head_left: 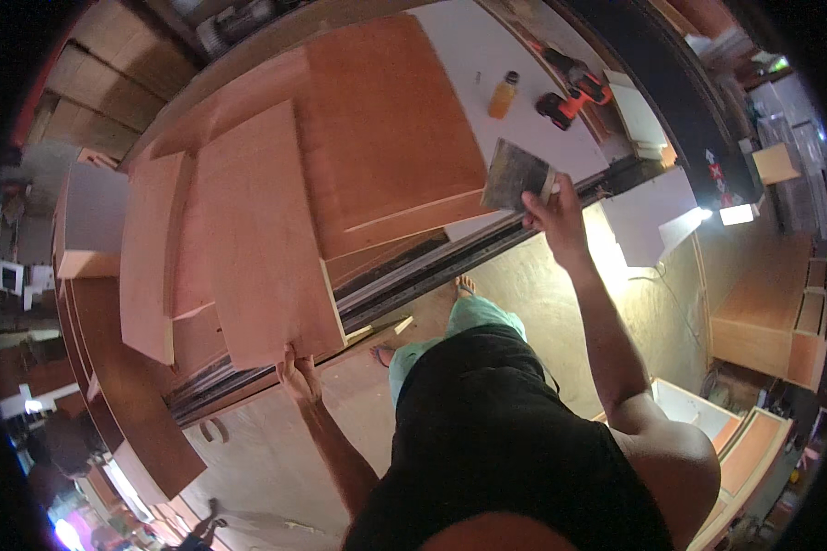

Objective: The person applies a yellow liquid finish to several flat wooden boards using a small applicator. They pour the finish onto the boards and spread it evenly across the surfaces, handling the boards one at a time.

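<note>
My left hand [298,375] is closed on the near end of a long pale-brown wooden board [257,230], its thumb and fingers at the edge. The board lies at a slant on the worktable, over other panels. Up at the right, my right hand [553,213] grips a flat, square, dark-grey piece [515,176] by its right side, with a light strip along that edge. This piece is held above the table's front edge; its exact kind does not show. A shorter wooden board [154,262] lies left of the long one.
A reddish-brown panel [390,119] covers the table's middle. Farther right, a bottle of yellow-orange liquid [504,95] and an orange-black cordless drill [574,96] stand on a white sheet [459,55]. A dark metal rail [404,268] runs along the front. Wooden cabinets [763,321] stand at right.
</note>
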{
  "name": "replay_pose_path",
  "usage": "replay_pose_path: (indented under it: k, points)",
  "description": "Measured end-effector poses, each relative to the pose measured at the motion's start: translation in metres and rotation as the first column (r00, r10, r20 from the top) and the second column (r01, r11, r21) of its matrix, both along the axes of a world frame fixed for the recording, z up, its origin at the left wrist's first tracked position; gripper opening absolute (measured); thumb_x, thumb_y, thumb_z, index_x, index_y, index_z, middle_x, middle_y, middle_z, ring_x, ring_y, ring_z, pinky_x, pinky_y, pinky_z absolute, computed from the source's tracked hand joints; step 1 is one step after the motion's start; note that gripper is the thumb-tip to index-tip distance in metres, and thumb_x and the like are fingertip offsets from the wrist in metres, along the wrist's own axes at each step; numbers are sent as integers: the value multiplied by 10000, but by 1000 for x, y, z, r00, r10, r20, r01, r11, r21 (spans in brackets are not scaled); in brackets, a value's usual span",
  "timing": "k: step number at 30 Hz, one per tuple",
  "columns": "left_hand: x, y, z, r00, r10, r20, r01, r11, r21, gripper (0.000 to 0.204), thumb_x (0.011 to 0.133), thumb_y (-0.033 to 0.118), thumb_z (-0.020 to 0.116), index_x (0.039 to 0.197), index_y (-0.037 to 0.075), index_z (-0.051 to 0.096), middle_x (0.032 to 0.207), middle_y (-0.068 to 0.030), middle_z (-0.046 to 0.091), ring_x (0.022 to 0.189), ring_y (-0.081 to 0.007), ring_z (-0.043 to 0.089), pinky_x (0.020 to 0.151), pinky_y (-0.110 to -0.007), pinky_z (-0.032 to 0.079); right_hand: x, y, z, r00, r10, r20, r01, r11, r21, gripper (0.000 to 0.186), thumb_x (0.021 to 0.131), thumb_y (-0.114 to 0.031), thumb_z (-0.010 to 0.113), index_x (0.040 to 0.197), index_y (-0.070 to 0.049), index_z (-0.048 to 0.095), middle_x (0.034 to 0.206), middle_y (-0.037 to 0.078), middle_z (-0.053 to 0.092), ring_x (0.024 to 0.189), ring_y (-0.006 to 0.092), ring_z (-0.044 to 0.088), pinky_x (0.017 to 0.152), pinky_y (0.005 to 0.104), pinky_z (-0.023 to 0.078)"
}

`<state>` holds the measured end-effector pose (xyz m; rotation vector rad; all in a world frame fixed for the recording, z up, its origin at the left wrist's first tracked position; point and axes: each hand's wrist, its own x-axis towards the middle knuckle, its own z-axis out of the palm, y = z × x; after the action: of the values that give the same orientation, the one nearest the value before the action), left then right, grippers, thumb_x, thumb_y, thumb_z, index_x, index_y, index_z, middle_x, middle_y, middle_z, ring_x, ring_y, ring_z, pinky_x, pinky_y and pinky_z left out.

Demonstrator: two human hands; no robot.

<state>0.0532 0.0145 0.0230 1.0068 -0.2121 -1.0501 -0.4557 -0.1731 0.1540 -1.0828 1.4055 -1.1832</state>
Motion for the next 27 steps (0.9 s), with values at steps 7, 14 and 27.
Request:
replay_pose_path:
  k: [7, 14, 27]
  points:
    - [-6, -12, -2, 984, -7, 178, -33, 974, 223, 366, 989, 257, 679, 1250, 8, 615, 1185, -105, 642, 1109, -223, 597, 965, -386, 487, -115, -66, -70, 985, -149, 85, 141, 986, 92, 418, 978, -375, 705, 1286, -147, 537, 980, -18, 658, 861, 78, 580, 747, 257, 437]
    - [-116, -22, 75, 549, 154, 822, -497, 850, 173, 342, 955, 176, 661, 1238, -8, 606, 1172, -109, 582, 1069, -230, 581, 919, -352, 513, -67, -79, -32, 843, 70, 534, -175, 973, 149, 352, 973, -128, 681, 1305, -65, 583, 1159, 45, 681, 1082, 177, 647, 929, 351, 518]
    - [-285, -137, 170, 993, -33, 113, 17, 991, 134, 444, 1035, 418, 596, 1332, 94, 540, 1197, -81, 631, 1106, -246, 600, 967, -453, 482, -40, -130, -14, 860, 395, 323, -444, 891, 92, 212, 963, -170, 638, 1103, -21, 583, 1017, 92, 632, 886, 207, 684, 833, 350, 587]
